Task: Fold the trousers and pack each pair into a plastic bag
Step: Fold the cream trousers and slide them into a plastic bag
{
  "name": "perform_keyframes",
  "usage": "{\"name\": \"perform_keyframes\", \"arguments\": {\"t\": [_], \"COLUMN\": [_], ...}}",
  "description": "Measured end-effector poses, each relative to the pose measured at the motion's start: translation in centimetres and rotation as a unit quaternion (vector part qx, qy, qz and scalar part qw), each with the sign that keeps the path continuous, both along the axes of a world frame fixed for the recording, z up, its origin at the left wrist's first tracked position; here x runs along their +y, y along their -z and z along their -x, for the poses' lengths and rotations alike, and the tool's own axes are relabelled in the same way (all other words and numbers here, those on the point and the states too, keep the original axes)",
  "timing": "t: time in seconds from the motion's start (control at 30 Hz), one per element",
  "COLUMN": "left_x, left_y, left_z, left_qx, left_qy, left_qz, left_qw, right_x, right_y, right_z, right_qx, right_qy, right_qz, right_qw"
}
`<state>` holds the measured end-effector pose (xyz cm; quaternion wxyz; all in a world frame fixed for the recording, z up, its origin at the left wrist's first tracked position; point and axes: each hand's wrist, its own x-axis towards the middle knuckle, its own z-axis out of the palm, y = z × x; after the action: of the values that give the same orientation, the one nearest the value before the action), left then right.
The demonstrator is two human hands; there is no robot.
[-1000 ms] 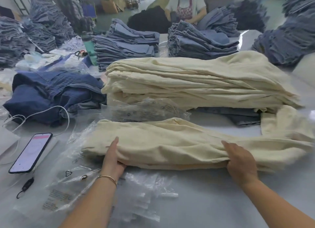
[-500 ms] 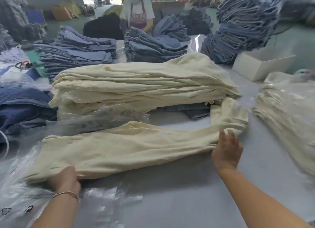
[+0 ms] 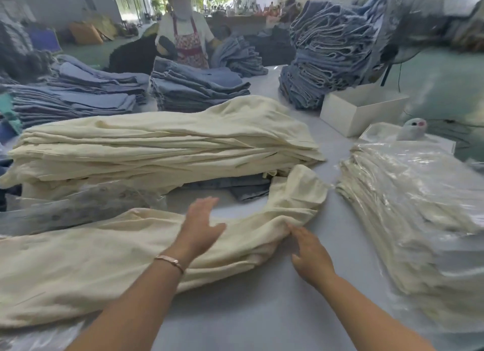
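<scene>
Cream trousers (image 3: 110, 261) lie across the tabletop (image 3: 262, 311), leg end curling to 1 o'clock. Your left hand (image 3: 200, 228) is released, flat on the cloth; right hand (image 3: 310, 251) touches the bunched fold w/ straight fingers, grip released. Risk: wrinkles get folded in & won't fit the bag.

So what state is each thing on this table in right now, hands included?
Cream trousers in front: lying lengthwise, unbagged, far leg end bent away.
Left hand: open, above the trousers.
Right hand: fingers straight, touching the trousers' bunched edge.
Cream trouser stack: piled, unbagged.
Bagged stack: wrapped in clear plastic, piled.
White box: open-topped.
Blue jeans stacks: folded, piled.
</scene>
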<state>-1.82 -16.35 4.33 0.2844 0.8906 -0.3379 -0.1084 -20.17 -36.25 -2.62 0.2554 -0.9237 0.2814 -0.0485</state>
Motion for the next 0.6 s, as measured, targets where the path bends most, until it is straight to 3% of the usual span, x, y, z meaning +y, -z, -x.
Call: {"name": "perform_keyframes", "arguments": {"t": [0.17, 0.33, 0.43, 0.53, 0.6], "left_x": [-11.9, -17.3, -18.4, -18.1, -17.1], "left_y": [1.3, 2.3, 1.8, 0.0, -2.5], "left_z": [2.5, 2.9, 3.8, 3.8, 3.0], "left_qx": [0.014, -0.067, -0.159, -0.124, 0.024], "left_qy": [0.118, 0.142, 0.158, 0.150, 0.092], "left_qz": [-0.113, -0.214, -0.255, -0.202, -0.035], "left_qw": [0.987, 0.964, 0.941, 0.960, 0.995], "right_x": [-6.2, -8.3, -8.7, -8.8, -8.6], "right_y": [-0.1, 0.8, 1.2, 1.5, 1.1], "right_z": [1.0, 1.4, 1.3, 1.1, 0.7], "right_qx": [0.040, 0.015, -0.029, -0.106, -0.122], "right_qy": [0.004, -0.032, -0.023, 0.071, 0.144], "right_qz": [-0.023, -0.074, -0.104, -0.175, -0.234], "right_qw": [0.999, 0.997, 0.994, 0.976, 0.954]}}
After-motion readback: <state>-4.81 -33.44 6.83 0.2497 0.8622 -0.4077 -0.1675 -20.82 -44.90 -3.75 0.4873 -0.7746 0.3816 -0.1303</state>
